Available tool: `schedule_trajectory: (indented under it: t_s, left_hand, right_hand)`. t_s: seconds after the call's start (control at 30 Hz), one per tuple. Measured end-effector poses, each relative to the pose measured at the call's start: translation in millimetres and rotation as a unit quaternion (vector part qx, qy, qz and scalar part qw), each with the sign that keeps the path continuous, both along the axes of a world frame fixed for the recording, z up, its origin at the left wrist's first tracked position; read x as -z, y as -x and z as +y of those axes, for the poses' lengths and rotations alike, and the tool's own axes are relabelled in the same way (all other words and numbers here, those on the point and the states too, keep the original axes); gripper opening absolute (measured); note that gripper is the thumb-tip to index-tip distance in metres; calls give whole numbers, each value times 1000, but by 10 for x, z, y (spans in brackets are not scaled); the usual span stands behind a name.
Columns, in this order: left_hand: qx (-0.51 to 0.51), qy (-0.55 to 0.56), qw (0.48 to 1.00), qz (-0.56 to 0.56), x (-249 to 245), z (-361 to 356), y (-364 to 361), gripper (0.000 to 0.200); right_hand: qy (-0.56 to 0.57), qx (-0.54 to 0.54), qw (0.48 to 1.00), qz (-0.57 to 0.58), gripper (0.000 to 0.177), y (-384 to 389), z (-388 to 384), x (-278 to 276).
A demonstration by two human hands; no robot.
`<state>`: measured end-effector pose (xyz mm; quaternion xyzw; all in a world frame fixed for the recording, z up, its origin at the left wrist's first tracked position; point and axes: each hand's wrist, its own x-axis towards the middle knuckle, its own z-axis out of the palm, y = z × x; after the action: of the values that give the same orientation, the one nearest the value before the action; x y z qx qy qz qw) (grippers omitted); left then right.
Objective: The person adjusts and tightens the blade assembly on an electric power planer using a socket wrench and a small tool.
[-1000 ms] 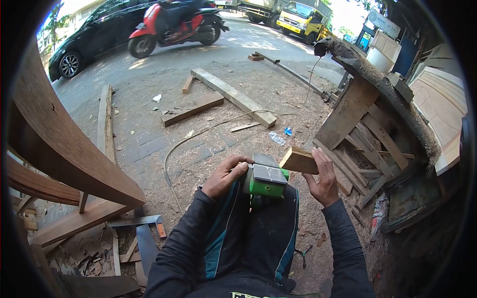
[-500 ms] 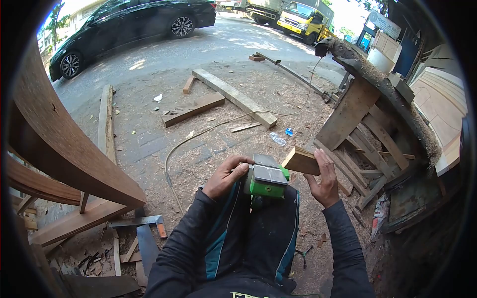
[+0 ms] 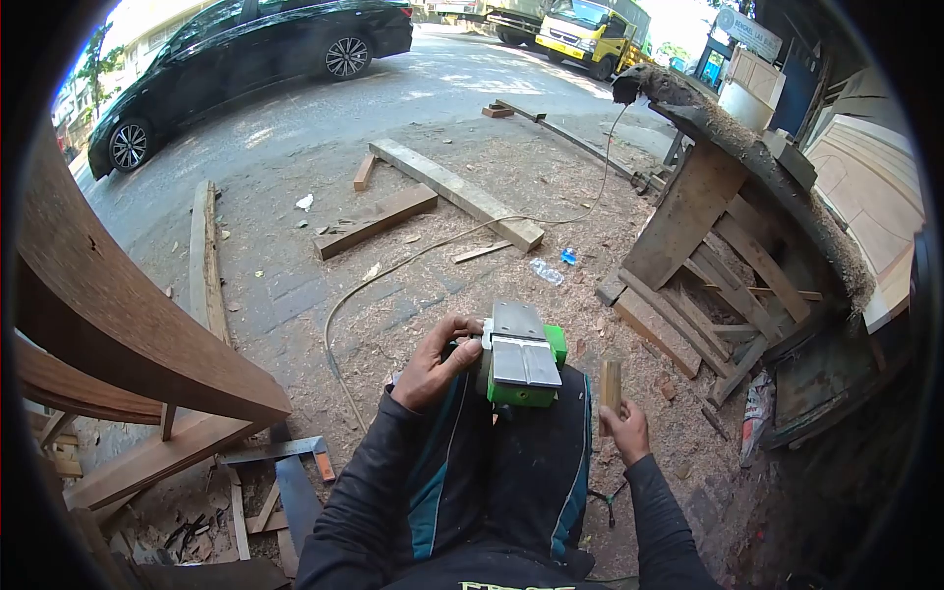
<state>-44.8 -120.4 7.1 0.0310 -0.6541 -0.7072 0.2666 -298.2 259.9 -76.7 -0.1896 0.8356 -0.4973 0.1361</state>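
An electric hand planer (image 3: 524, 359), green with a flat metal sole facing up, rests upside down over my lap. My left hand (image 3: 440, 362) is closed on its left side, near the front of the sole. To the right of the planer, my right hand (image 3: 626, 433) grips the lower end of a small wooden block (image 3: 612, 385), which stands roughly upright with a narrow face toward me. The block and the planer are apart.
A cord (image 3: 393, 264) runs across shavings-covered ground. Beams (image 3: 457, 193) lie ahead. Curved wooden furniture (image 3: 118, 285) stands at left, above a handsaw (image 3: 295, 497) and a try square (image 3: 275, 450). A workbench (image 3: 747, 147) is at right. A black car (image 3: 246, 69) is on the road.
My right hand has drawn the block down and away from the planer, turning it from lying sideways to upright. The left hand keeps its grip on the planer.
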Motion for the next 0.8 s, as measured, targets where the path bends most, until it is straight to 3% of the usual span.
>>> schedule_trajectory:
  t_s: [0.1,0.17,0.23,0.37,0.4,0.47,0.57,0.67,0.8]
  left_hand:
    - [-14,13,1000,13,35,8,24,37]
    - [-24,18,999,24,71,12,41,39]
    - [-22,11,1000,13,74,7,44,40]
    - [-28,6,1000,-2,-6,23,13,41]
    - [-27,10,1000,-2,-15,21,14,41]
    - [-28,12,1000,-1,-9,21,42,40]
    - [-43,10,999,5,56,26,79,39]
    - [-45,16,999,-4,31,27,111,37]
    - [-46,10,999,-3,0,32,85,35]
  right_hand:
    - [-140,64,986,-63,60,-64,731,1244]
    - [-174,122,961,-175,60,-511,896,1295]
    - [-326,89,937,-94,60,-781,1074,1474]
    - [-403,59,906,-119,62,-1026,1236,1751]
    - [-405,42,906,-115,62,-944,1339,2042]
    - [-407,23,907,-110,61,-893,1328,2058]
    - [-377,-5,920,-103,60,-850,1013,1442]
    - [-372,10,928,-3,66,-612,740,1084]
    - [-130,62,990,5,75,-266,336,549]
